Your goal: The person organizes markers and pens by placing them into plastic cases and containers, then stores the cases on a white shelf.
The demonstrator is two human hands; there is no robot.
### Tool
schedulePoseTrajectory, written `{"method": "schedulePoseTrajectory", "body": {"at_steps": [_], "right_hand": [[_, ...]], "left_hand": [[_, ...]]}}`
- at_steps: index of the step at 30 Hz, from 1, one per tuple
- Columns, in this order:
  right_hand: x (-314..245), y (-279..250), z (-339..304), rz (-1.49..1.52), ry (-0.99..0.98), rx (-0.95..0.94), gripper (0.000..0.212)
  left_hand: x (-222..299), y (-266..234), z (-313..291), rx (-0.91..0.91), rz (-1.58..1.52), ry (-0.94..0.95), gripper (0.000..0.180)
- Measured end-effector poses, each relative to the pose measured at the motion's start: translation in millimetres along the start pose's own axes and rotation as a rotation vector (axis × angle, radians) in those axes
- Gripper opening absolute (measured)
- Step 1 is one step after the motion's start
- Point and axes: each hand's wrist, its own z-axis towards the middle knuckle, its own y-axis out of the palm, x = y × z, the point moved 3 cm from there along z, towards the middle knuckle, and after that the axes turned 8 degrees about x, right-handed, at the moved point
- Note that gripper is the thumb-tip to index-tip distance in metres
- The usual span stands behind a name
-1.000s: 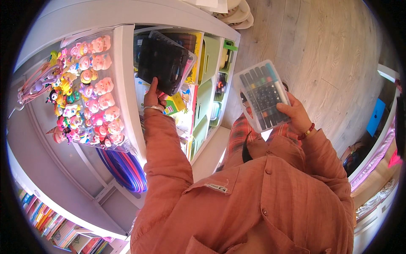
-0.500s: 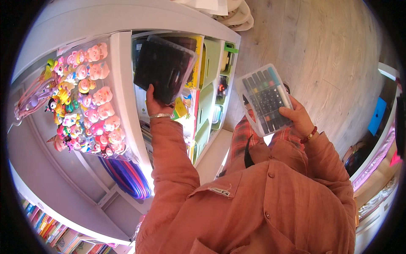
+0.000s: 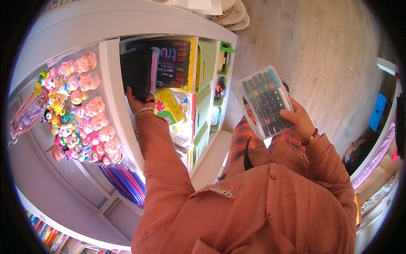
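My left hand [image 3: 138,100] grips the lower edge of a flat black case [image 3: 136,71] inside a shelf compartment. Just right of that case lies a dark pack of markers [image 3: 170,65] with coloured ends showing. A yellow and green box [image 3: 170,106] sits by my left fingers. In front of my body, my right hand [image 3: 299,120] is closed round the right side of a clear plastic marker case [image 3: 265,101]. Dark markers with coloured bands and one light blue marker show through its lid. Its white handle is on the left side.
Left of the compartment, a clear holder of small toy figures [image 3: 93,110] hangs by the white shelf divider [image 3: 116,84]. Green bins [image 3: 206,65] stand right of the compartment. Purple and blue hoops [image 3: 127,186] lie below the figures. Wooden floor [image 3: 304,46] stretches at the upper right.
My left hand has moved left and deeper into the compartment with the black case, uncovering the marker pack and the yellow and green box. My right hand has barely moved.
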Motion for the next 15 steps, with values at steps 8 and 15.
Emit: {"method": "schedulePoseTrajectory", "body": {"at_steps": [8, 15], "right_hand": [[5.7, 1.8, -0.2, -0.012, 0.005, 0.004, 0.048], [6.6, 6.5, -1.0, -0.018, 0.009, 0.001, 0.050]], "left_hand": [[2.4, 4.1, 24.0, 0.205, 0.417, 0.179, 0.050], [20.3, -14.8, 47.9, 0.439, 0.691, 0.521, 0.067]]}}
